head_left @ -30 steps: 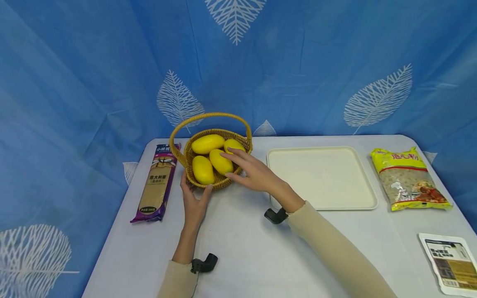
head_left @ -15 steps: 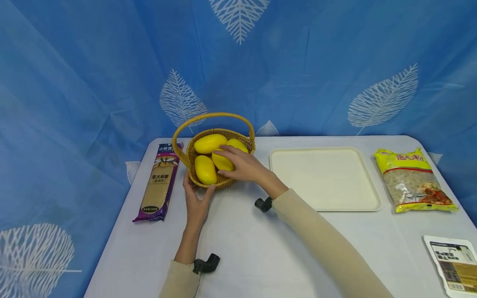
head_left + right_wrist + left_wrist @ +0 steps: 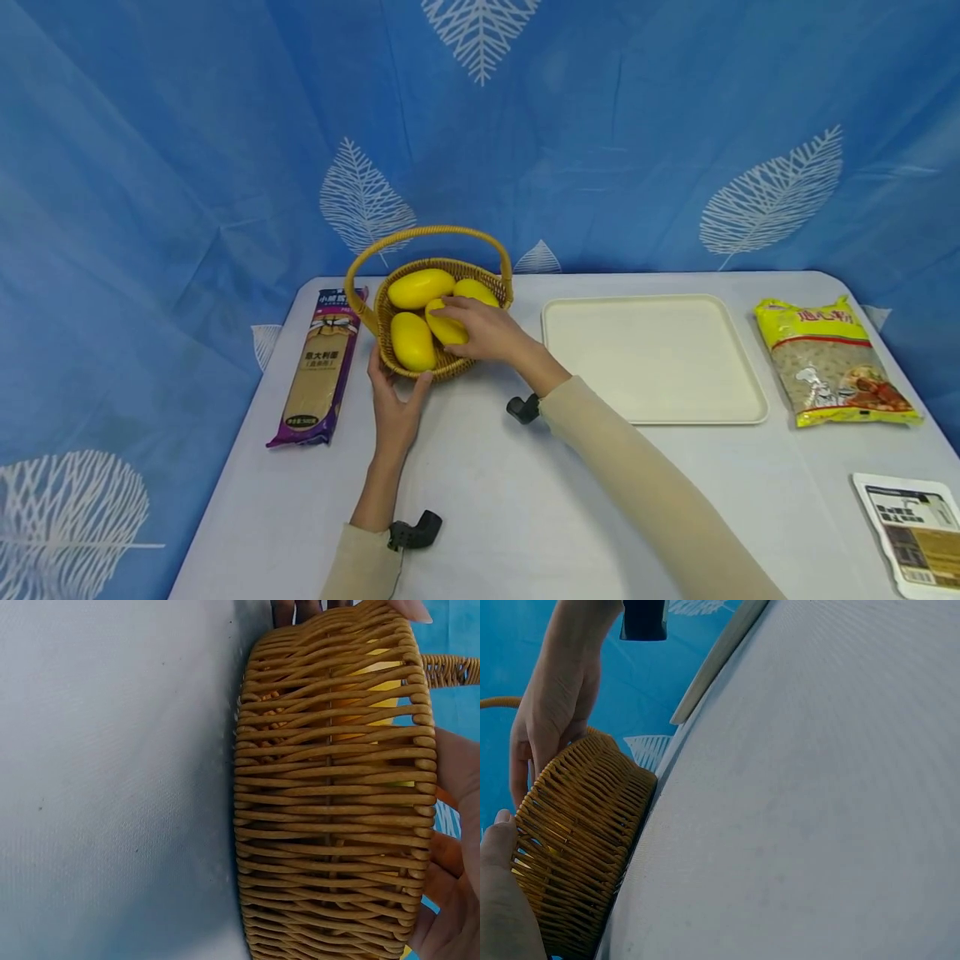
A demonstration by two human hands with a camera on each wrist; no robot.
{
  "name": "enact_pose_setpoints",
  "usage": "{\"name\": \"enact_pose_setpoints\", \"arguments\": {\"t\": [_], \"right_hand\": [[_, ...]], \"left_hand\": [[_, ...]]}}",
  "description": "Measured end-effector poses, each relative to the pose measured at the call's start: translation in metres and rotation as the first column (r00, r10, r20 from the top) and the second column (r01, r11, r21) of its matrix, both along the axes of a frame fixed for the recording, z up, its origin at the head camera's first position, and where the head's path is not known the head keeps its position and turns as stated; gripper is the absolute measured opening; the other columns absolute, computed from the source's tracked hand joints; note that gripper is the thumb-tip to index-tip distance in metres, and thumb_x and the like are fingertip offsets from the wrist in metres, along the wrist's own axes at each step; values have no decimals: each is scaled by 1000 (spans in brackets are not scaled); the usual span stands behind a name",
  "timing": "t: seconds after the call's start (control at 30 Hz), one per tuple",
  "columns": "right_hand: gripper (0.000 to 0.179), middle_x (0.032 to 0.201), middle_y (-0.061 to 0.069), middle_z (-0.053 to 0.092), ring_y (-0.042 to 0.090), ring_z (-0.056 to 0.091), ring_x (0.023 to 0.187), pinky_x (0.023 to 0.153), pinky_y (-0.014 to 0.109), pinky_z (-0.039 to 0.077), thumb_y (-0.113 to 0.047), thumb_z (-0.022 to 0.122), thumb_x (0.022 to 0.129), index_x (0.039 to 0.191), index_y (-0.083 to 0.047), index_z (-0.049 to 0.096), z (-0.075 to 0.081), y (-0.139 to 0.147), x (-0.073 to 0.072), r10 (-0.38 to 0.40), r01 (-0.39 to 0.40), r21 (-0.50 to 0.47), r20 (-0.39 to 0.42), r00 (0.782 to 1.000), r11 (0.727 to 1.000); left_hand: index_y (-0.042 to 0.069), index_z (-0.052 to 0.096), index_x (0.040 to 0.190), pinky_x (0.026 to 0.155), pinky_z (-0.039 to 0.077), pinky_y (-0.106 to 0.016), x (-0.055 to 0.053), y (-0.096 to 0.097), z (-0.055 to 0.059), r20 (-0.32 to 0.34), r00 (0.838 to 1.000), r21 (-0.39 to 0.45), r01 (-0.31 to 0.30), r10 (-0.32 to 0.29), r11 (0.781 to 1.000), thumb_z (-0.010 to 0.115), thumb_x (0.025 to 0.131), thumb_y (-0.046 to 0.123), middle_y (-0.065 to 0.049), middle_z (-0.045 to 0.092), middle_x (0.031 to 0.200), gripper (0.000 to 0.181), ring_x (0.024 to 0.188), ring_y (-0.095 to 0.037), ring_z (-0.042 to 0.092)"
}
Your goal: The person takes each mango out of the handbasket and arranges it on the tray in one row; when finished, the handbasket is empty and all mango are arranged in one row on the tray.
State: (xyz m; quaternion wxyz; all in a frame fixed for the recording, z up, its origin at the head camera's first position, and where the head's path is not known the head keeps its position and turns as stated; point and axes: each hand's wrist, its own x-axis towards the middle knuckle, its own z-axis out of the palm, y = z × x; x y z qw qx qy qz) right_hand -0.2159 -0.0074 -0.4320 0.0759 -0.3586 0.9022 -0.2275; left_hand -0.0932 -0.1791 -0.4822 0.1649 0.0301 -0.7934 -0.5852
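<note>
In the head view, a wicker basket [image 3: 444, 372] with a tall arched handle stands at the back left of the table, holding several yellow mangoes [image 3: 412, 342]. My left hand [image 3: 393, 412] holds the basket's near left side, thumb at the rim. Reaching in from the right, my right hand [image 3: 491, 330] grips the middle mango [image 3: 442, 323], its fingers curled over the top. From the left wrist, the basket's woven wall [image 3: 577, 840] shows with my right hand above its rim. The right wrist view has the wall hiding most of the fruit.
A pack of spaghetti [image 3: 321, 367] lies left of the basket. To the right are a cream tray [image 3: 652, 358], a yellow-ended bag of pasta [image 3: 832, 362] and a white flat packet [image 3: 911, 533]. A blue leaf-print curtain [image 3: 600, 150] hangs behind the table.
My right hand has moved left and deeper into the basket, closing its fingers on the middle mango, which has tilted slightly. My left hand keeps its place on the basket.
</note>
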Motion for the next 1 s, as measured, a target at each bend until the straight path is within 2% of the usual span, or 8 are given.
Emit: {"name": "enact_pose_setpoints", "arguments": {"t": [0.3, 0.5, 0.67, 0.87, 1.0], "right_hand": [[50, 154, 6, 42, 27, 43, 139, 111, 43, 40, -27, 72, 89, 136, -18, 60, -2, 0, -2, -10, 10, 8, 14, 1000, 1000], [49, 153, 7, 42, 27, 41, 140, 113, 42, 38, -27, 71, 89, 136, -17, 59, 0, 4, -3, -19, 20, -16, 57, 998, 1000], [49, 150, 10, 46, 28, 41, 140, 114, 43, 37, -26, 72, 89, 135, -14, 60, 5, 12, -6, -2, 16, -135, 106, 994, 991], [50, 145, 10, 53, 27, 45, 137, 115, 44, 35, -25, 75, 87, 133, -13, 62, 4, 21, -7, 17, 28, -322, 136, 990, 946], [51, 143, 8, 54, 26, 46, 136, 115, 43, 35, -25, 77, 85, 133, -13, 62, -1, 21, -7, 34, 18, -371, 134, 990, 928]], "left_hand": [[4, 8, 156, 114, 28, -53, 1, 2, 0, 4, 1000, -3, -3, 3, 1000, 67, 93, 16, -20, 21, 159, 86, 137, -35, 34], [5, 8, 156, 116, 27, -53, 1, 4, 1, 18, 1000, -9, 2, -2, 1000, 67, 94, 18, -19, 19, 159, 87, 138, -34, 34], [5, 7, 156, 115, 27, -53, 1, 4, 0, 1, 1000, -15, 11, -11, 1000, 67, 94, 18, -19, 19, 159, 87, 136, -36, 34], [5, 7, 156, 114, 28, -55, 2, 2, 0, 2, 1000, -19, 14, -14, 1000, 66, 94, 18, -22, 19, 158, 87, 136, -39, 34], [5, 7, 156, 114, 28, -55, 3, 0, 0, 6, 1000, -20, 6, -6, 1000, 66, 94, 19, -22, 19, 158, 87, 137, -41, 34]]}}
